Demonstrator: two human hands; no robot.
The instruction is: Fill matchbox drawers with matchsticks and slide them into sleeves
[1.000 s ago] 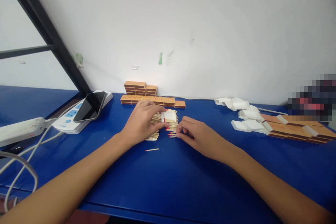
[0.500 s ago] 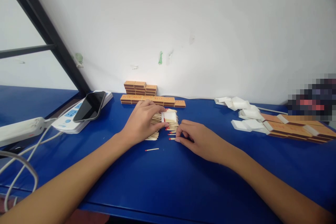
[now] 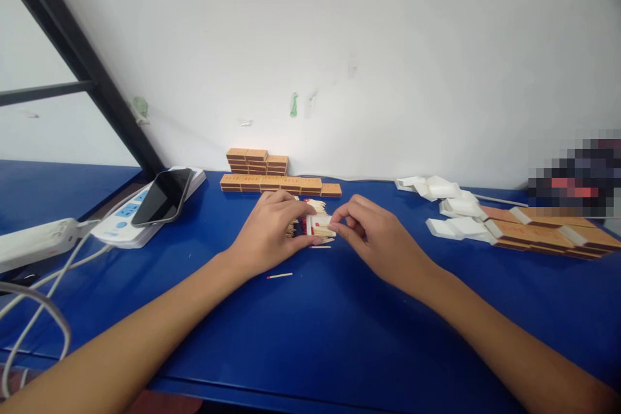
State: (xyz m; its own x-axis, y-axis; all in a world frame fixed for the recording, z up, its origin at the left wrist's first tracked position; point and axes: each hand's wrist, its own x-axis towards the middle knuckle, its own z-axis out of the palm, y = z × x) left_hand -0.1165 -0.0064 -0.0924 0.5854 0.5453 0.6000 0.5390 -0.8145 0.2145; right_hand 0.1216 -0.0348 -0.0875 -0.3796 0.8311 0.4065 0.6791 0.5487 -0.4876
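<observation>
My left hand [image 3: 269, 229] holds a small white matchbox tray [image 3: 311, 228] between thumb and fingers, over a heap of red-tipped matches [image 3: 317, 206]. My right hand [image 3: 371, 231] is closed in a pinch on matches [image 3: 323, 225] at the tray's right side, their red heads pointing left; how many is too small to tell. More matches [image 3: 292, 229] lie partly hidden behind my left hand. A single loose match [image 3: 280, 275] rests on the blue table nearer to me.
Orange matchboxes [image 3: 272, 183] stand stacked and in a row by the wall. At the right, white empty trays [image 3: 441, 189] lie beside stacked orange matchbox sleeves [image 3: 533, 233]. A phone [image 3: 163, 196] rests on a power strip [image 3: 116, 228] at the left, with white cables [image 3: 58, 288].
My right hand has lifted from the table beside the heap and moved up to the tray with matches. The tray in my left hand has shifted slightly down.
</observation>
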